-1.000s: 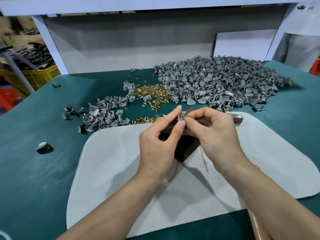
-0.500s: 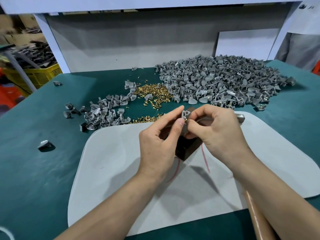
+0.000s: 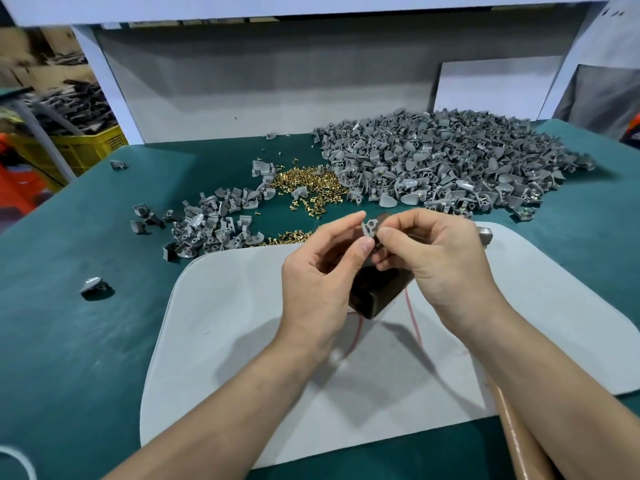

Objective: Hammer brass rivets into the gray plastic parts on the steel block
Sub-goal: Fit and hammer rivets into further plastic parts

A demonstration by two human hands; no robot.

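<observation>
The left hand [image 3: 318,282] is pinching a gray plastic part [image 3: 370,227] between thumb and forefinger, and the right hand [image 3: 440,265] is pinching its other side, its remaining fingers curling loosely. Both are hovering just above the steel block [image 3: 372,292], which is sitting on the white mat [image 3: 225,323]. Beyond them, brass rivets [image 3: 308,187] are lying on the green table [image 3: 86,341] between a big heap [image 3: 450,161] and a small heap [image 3: 214,226] of gray parts

Factory workbench [image 3: 86,341], heaped gray parts [image 3: 450,161]

gray plastic part [image 3: 370,227]: raised over steel block [image 3: 372,296] | brass rivets [image 3: 308,183]: loose on tabletop [image 3: 86,341] | gray parts heap [image 3: 450,168]: far right
</observation>
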